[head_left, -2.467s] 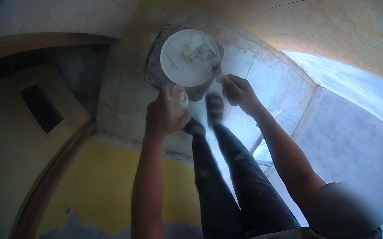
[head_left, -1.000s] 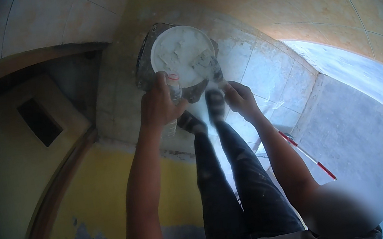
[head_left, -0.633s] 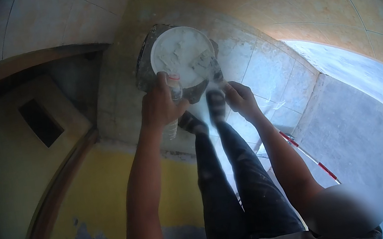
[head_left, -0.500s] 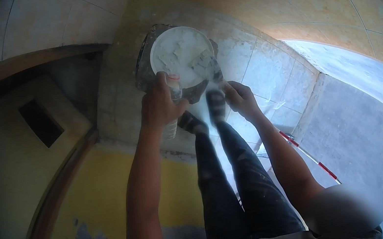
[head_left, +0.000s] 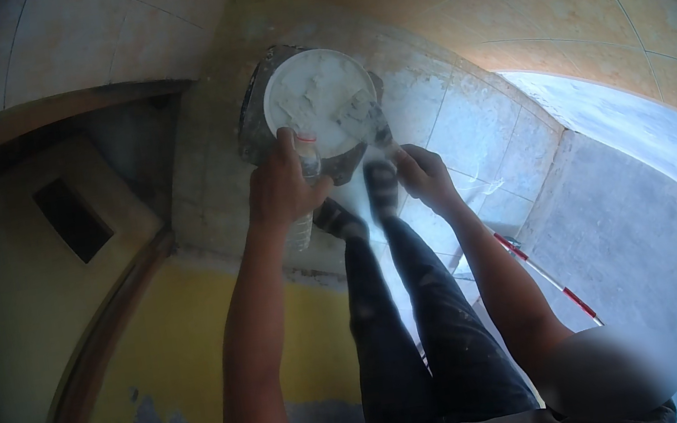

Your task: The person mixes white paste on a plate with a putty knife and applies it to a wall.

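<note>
My left hand (head_left: 278, 187) is wrapped round a clear plastic bottle (head_left: 309, 163) with a red ring at its neck. The bottle's neck end is at the near rim of a round white bucket (head_left: 268, 104). Thick, lumpy white paste (head_left: 319, 83) lies inside the bucket. In my right hand (head_left: 425, 174) is the handle of a putty knife (head_left: 359, 116), its paste-smeared blade resting in the paste at the bucket's right side. Dim light blurs the blade's exact shape.
The bucket stands on a dark, rough-edged slab (head_left: 256, 127) on the tiled floor (head_left: 430, 119). My feet (head_left: 381, 183) are just below it. A red-and-white pole (head_left: 544, 268) leans at the right. A door (head_left: 34, 283) with a brown frame is at the left, and tiled walls rise behind.
</note>
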